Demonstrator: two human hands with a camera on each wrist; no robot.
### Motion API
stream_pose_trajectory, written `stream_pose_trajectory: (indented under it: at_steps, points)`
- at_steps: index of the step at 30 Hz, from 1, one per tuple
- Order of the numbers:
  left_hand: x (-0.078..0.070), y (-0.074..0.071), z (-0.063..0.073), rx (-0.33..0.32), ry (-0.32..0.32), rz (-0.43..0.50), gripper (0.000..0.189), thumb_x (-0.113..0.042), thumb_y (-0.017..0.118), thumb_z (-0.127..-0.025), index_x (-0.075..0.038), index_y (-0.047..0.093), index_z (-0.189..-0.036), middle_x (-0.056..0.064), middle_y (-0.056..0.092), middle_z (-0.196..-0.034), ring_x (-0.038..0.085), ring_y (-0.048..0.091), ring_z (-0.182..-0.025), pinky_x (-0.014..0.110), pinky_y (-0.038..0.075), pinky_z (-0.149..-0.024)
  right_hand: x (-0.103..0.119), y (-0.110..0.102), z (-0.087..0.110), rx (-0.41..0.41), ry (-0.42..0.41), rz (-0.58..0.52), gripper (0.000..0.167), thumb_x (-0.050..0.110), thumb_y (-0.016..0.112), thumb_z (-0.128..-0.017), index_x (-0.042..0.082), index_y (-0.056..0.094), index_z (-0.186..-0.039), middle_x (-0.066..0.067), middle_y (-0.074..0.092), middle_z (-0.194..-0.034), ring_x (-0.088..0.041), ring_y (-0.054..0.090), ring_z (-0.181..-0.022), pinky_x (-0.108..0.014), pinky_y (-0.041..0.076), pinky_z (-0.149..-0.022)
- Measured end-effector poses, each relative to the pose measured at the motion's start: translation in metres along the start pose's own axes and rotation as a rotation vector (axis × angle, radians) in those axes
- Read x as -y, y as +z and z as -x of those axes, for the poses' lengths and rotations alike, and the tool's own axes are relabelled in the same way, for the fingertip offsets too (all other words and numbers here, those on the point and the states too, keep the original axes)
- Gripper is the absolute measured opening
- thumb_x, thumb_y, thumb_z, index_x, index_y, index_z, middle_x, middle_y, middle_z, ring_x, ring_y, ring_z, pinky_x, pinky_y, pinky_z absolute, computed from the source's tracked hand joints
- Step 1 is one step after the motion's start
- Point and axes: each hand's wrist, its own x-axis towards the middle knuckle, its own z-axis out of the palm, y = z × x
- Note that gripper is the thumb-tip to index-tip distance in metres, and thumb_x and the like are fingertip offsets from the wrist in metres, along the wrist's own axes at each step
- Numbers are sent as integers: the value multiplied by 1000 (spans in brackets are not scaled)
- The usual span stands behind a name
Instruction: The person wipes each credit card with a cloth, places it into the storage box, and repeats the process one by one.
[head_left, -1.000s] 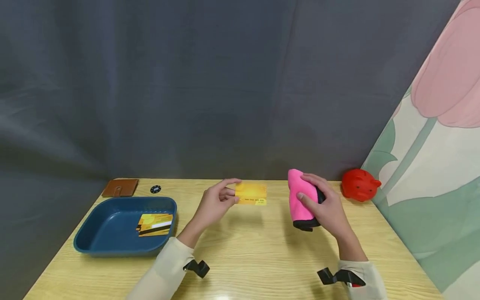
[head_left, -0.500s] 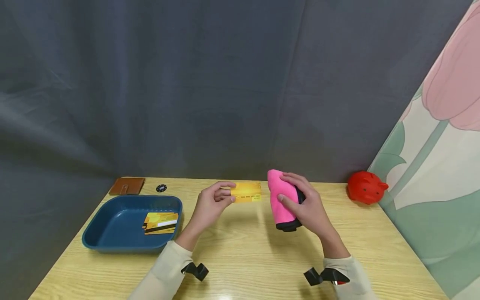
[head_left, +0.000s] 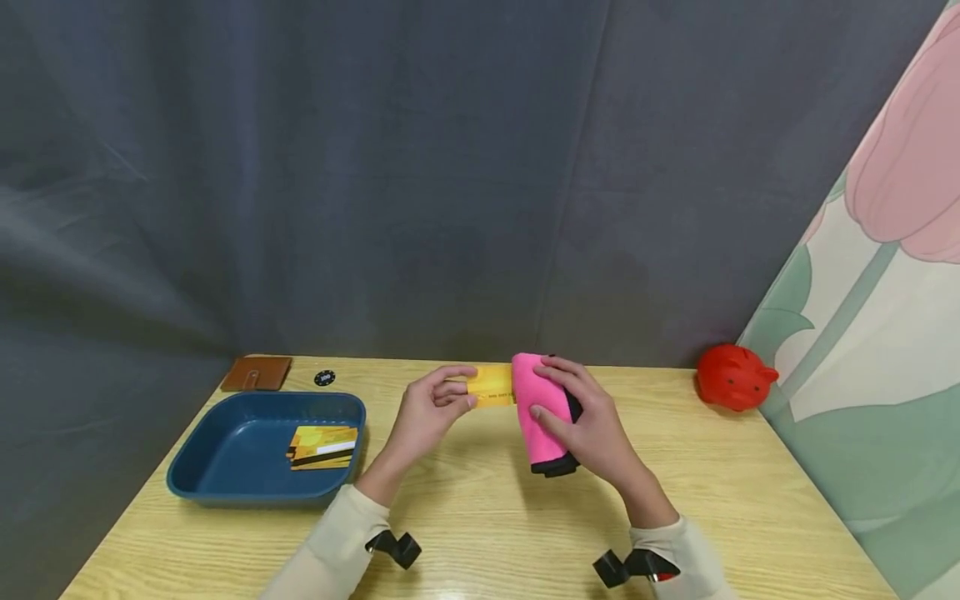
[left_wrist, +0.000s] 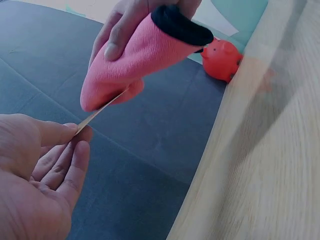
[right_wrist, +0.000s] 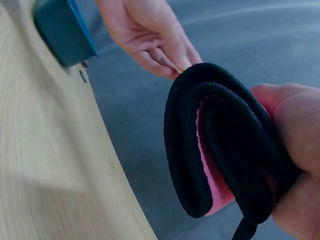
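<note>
Near the middle of the head view, my left hand (head_left: 422, 421) pinches a yellow bank card (head_left: 489, 386) between thumb and fingers, held above the table. My right hand (head_left: 588, 425) grips a folded pink cloth (head_left: 536, 404) with black edging, its thumb across the near face. The card's right end is hidden at the cloth's left side. Seen from the left wrist, the card (left_wrist: 95, 116) is edge-on and its far end meets the cloth's pink surface (left_wrist: 137, 60). The right wrist view shows the cloth's black-edged layers (right_wrist: 187, 145) folded over each other.
On the left of the wooden table (head_left: 465, 517) stands a blue tray (head_left: 232, 458) with several yellow cards (head_left: 324, 440) inside. Behind it lie a brown wallet (head_left: 257, 373) and a black chip (head_left: 324, 378). A red piggy bank (head_left: 733, 377) sits at the back right.
My right hand has brought the pink cloth leftward to the card, so it now covers the card's right end. My left hand has stayed nearly in place, still pinching the card.
</note>
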Motion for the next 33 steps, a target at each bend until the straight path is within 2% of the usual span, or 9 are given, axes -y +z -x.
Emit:
stream_pose_trajectory:
  at_steps: [8, 17, 21, 27, 30, 33]
  points:
    - [0, 12, 4, -33, 24, 32, 36, -5, 76, -93, -11, 70, -128, 17, 79, -109, 26, 77, -100, 22, 61, -84, 10, 13, 4, 33, -60, 28, 53, 11, 85, -85, 16, 68, -135, -4, 56, -149, -27, 57, -134, -24, 56, -96]
    - [-2, 16, 7, -34, 51, 18, 34, -9, 75, -95, -14, 70, -128, 13, 79, -111, 21, 77, -100, 23, 61, -84, 23, 20, 6, 92, -87, 23, 54, 10, 84, -86, 20, 67, -136, -4, 57, -148, -28, 59, -133, -34, 58, -95]
    - [1, 17, 7, -33, 62, 11, 34, -9, 75, -94, -11, 70, -128, 14, 79, -109, 22, 78, -98, 21, 61, -83, 23, 19, 5, 74, -72, 51, 53, 11, 85, -86, 18, 68, -135, -3, 57, -148, -28, 59, -133, -37, 59, -93]
    - [0, 18, 7, -12, 66, -1, 33, -8, 75, -94, -11, 71, -127, 15, 79, -109, 23, 77, -98, 21, 60, -83, 13, 9, 2, 18, -20, 102, 52, 13, 85, -85, 13, 69, -134, -5, 58, -147, -28, 60, -133, -42, 59, -96]
    - [-1, 17, 8, -2, 71, 2, 34, -7, 76, -94, -11, 71, -127, 15, 79, -108, 21, 77, -97, 21, 61, -83, 5, 0, 0, -12, 20, 118, 51, 12, 85, -85, 12, 70, -133, -5, 60, -145, -29, 60, -132, -35, 57, -97]
    - [-1, 15, 8, -8, 76, 0, 34, -7, 76, -93, -12, 71, -127, 14, 79, -107, 17, 76, -95, 22, 61, -83, -2, -9, -1, -44, 47, 123, 50, 12, 85, -84, 11, 70, -132, -7, 61, -143, -30, 60, -130, -18, 52, -95]
